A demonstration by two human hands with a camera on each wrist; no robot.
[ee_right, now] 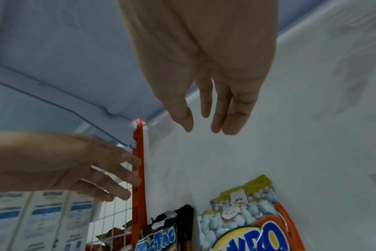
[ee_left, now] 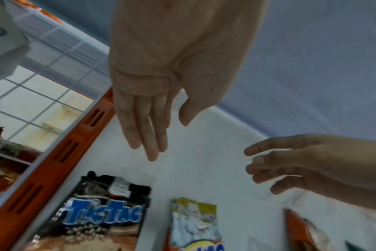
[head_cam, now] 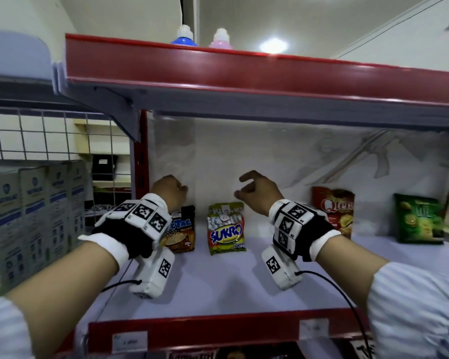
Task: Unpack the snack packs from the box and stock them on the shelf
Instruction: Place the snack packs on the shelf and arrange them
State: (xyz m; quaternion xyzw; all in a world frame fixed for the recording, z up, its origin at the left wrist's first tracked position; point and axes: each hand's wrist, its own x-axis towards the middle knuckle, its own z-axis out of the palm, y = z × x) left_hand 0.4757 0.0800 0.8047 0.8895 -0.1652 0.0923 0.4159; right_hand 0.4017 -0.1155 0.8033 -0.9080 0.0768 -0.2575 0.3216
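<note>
Both hands empty: left hand [head_cam: 169,189] and right hand [head_cam: 257,189] raised over shelf [head_cam: 231,281], fingers loose. Tic Tac pack [head_cam: 183,233], Sukro pack [head_cam: 226,228], Qtela pack [head_cam: 336,209], green pack [head_cam: 419,218] stand along back.

Head view faces the shelf [head_cam: 218,286] — wrist views look along the fingers [ee_left: 144,129]; all share it.
</note>
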